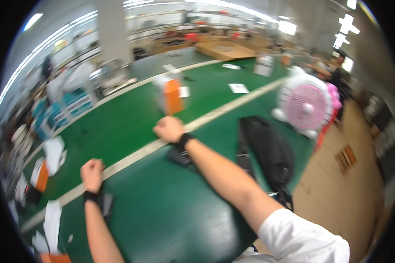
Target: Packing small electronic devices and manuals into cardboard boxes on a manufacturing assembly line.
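My left hand (92, 174) is curled closed over the near edge of the green conveyor belt, with nothing showing in it. My right hand (169, 129), also closed and with nothing visible in it, is further forward over the belt's pale border strip (134, 160). Just beyond the right hand an orange and white box (174, 97) stands upright; whether the two touch I cannot tell. Each wrist wears a black band, with a small dark device (179, 156) below the right wrist and another dark device (106, 205) by the left one. Blur softens the fingers.
A black sling bag (270, 151) lies on the green table right of my right arm. Behind it stands a white and pink fan (305, 105). White papers (238, 88) and another orange and white box (39, 175) lie on the belt. A flat cardboard carton (226, 50) sits at the far side.
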Available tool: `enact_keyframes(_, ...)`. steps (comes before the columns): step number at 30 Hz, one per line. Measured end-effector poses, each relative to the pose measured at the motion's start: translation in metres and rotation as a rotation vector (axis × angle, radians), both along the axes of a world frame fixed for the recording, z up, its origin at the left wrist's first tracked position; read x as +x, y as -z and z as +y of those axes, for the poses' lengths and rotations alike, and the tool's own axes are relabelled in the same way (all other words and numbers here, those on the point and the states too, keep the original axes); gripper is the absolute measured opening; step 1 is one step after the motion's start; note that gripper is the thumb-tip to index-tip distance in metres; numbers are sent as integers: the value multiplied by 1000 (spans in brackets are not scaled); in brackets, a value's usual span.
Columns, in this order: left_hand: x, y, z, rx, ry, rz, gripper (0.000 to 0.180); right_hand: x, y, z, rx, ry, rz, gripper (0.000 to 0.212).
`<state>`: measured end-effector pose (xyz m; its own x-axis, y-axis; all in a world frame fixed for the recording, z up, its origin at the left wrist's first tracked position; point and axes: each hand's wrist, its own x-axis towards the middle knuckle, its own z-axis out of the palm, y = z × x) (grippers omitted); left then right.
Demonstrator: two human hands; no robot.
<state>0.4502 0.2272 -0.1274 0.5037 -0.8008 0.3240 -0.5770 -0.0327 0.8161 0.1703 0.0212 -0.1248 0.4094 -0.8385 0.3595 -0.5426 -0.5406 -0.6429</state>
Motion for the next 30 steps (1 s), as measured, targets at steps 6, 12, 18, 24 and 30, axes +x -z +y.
enact_keyframes(6,-5,3,-12,-135,122,-37,24,-27,-14,1,120,-112,-66,29)
enact_keyframes(12,-45,-12,-15,-36,-103,44,20,-58,34,-48,98,-59,-142,29)
enact_keyframes(18,-39,-14,0,-16,-135,29,20,-46,35,-45,129,-114,-158,28)
enact_keyframes(24,-44,-19,-7,-28,-116,51,20,-54,32,-49,130,-104,-179,26)
enact_keyframes(30,-46,-18,-7,-17,-121,18,20,-56,37,-53,133,-123,-161,24)
